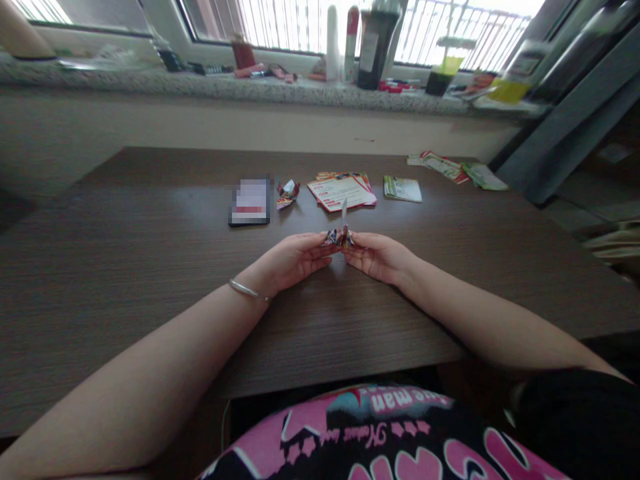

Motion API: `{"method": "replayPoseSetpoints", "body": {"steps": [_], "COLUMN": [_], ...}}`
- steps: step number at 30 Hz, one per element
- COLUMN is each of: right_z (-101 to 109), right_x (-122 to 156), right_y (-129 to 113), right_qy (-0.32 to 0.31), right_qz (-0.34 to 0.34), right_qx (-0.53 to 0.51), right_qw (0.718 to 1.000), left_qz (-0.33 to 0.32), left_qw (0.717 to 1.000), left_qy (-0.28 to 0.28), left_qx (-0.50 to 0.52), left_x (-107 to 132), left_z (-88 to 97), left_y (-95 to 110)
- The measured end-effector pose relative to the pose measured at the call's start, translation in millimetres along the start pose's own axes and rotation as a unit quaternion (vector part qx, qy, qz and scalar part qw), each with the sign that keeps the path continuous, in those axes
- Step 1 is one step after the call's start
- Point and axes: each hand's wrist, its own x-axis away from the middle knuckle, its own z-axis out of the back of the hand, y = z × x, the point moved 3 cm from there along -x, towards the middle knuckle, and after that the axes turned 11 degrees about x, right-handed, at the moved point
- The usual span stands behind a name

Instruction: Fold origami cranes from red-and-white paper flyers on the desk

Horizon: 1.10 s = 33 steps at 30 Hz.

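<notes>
A small folded paper figure (pixel 341 233) of printed, many-coloured paper, with one white point sticking up, is pinched between both my hands just above the dark wooden table (pixel 150 267). My left hand (pixel 293 261) grips its left side with closed fingertips; a silver bangle sits on that wrist. My right hand (pixel 377 257) pinches its right side. A second, finished folded paper piece (pixel 287 193) lies farther back on the table.
Behind my hands lie a dark phone-like object (pixel 250 201), a stack of red-and-white leaflets (pixel 341 191), a green leaflet (pixel 403 189) and more leaflets (pixel 440 165) at the far right. A stone windowsill (pixel 225 83) holds bottles and clutter.
</notes>
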Motion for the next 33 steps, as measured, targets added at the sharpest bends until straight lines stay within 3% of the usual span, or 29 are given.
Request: {"method": "replayPoseSetpoints", "body": {"steps": [9, 20, 25, 33], "right_z": [-2.9, -4.3, -6.1, -3.1], "right_x": [1.9, 4.8, 4.7, 3.7], "right_y": [-4.2, -5.3, -5.4, -4.6], "right_qy": [0.017, 0.003, -0.001, 0.017], "right_qz": [-0.023, -0.027, -0.003, -0.027], "right_qx": [0.013, 0.049, 0.058, 0.027], "right_qw": [0.999, 0.998, 0.998, 0.999], "left_qz": [-0.038, -0.029, -0.011, -0.009], "left_qw": [0.999, 0.999, 0.999, 1.000], "left_qy": [-0.016, 0.021, 0.003, 0.001], "left_qx": [-0.034, -0.026, -0.036, -0.028], "left_x": [3.9, 1.4, 2.0, -0.8], "left_z": [-3.7, -0.5, -3.0, 1.8], "left_y": [-2.2, 0.4, 0.6, -1.4]}}
